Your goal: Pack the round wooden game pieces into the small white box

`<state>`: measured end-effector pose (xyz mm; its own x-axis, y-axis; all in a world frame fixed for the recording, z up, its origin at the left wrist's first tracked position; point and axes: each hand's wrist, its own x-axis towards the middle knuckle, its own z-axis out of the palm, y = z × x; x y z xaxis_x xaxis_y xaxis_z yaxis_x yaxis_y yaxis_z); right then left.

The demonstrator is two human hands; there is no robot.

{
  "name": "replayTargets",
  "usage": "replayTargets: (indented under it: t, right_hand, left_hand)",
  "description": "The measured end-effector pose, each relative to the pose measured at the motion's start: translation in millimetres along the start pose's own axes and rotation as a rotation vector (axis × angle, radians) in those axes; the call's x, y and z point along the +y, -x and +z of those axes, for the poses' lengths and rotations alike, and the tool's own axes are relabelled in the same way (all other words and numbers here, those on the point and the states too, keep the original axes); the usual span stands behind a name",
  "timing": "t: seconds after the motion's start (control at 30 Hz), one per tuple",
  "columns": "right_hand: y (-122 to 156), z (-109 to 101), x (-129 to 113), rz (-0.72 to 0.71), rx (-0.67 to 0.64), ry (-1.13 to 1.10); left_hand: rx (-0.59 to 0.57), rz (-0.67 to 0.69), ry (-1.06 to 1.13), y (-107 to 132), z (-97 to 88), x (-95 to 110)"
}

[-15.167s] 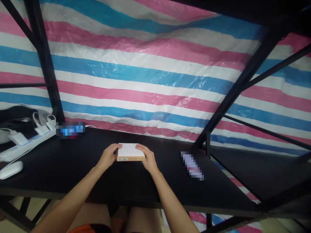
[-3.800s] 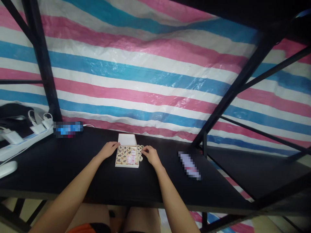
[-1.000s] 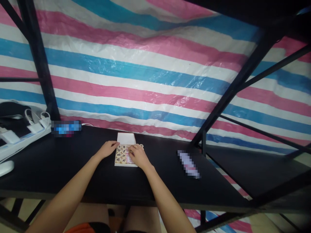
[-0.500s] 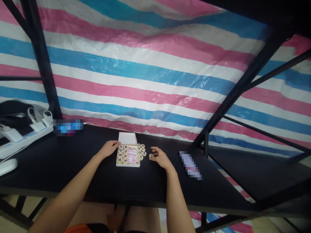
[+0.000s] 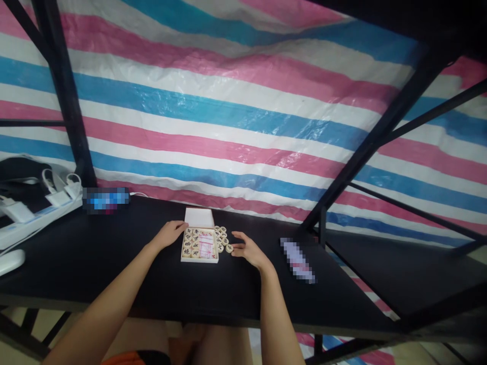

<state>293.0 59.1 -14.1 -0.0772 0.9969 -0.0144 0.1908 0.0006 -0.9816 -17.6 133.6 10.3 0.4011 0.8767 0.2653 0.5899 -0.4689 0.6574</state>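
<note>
A small white box (image 5: 209, 260) lies on the black table with its lid (image 5: 199, 218) folded back. Rows of round Chinese chess pieces (image 5: 191, 241) fill its left side, and a folded sheet with pink lines (image 5: 206, 245) covers the right. My left hand (image 5: 170, 234) rests at the box's upper left corner, fingers stretched out and holding nothing. Several loose chess pieces (image 5: 220, 233) sit against the box's right side. My right hand (image 5: 248, 249) has its fingers apart, with the thumb tip at one chess piece (image 5: 229, 248) near this group.
A blurred pale object (image 5: 298, 260) lies right of my right hand. At the back left is another blurred blue object (image 5: 106, 199). A white power strip (image 5: 38, 221) with plugs and a white mouse (image 5: 11, 261) are at far left. Black metal posts (image 5: 63, 91) frame the table.
The single chess piece by my right thumb has moved left and slightly nearer, up to the loose group. My right hand has shifted a little left with it. My left hand stays put.
</note>
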Motion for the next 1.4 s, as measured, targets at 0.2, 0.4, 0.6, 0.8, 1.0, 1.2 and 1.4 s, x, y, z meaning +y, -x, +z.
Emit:
replayTargets:
  t: [0.2, 0.4, 0.6, 0.8, 1.0, 1.2, 1.4]
  right_hand:
    - [-4, 9, 4, -0.025, 0.011, 0.043]
    - [-2, 6, -7, -0.116, 0.098, 0.193]
    - [9, 53, -42, -0.331, 0.140, 0.375]
    - [17, 113, -62, -0.500, -0.031, 0.850]
    - [17, 110, -70, -0.443, -0.012, 0.886]
    - [-8, 39, -67, -0.344, 0.278, 0.723]
    - [-34, 7, -13, -0.217, 0.392, 0.712]
  left_hand:
    - [-0.001, -0.012, 0.016, 1, -1.1, 3]
    - [0.004, -0.039, 0.025, 2, -2.1, 6]
    - [-0.009, -0.040, 0.019, 0, -2.1, 4]
    - [-0.028, -0.019, 0.001, -1, -2.1, 5]
    - [-0.025, -0.014, -0.003, -1, -0.6, 3]
    - [-0.026, -0.003, -0.016, 1, -0.5, 0]
    - [-0.021, 0.000, -0.019, 0, 1.1, -4]
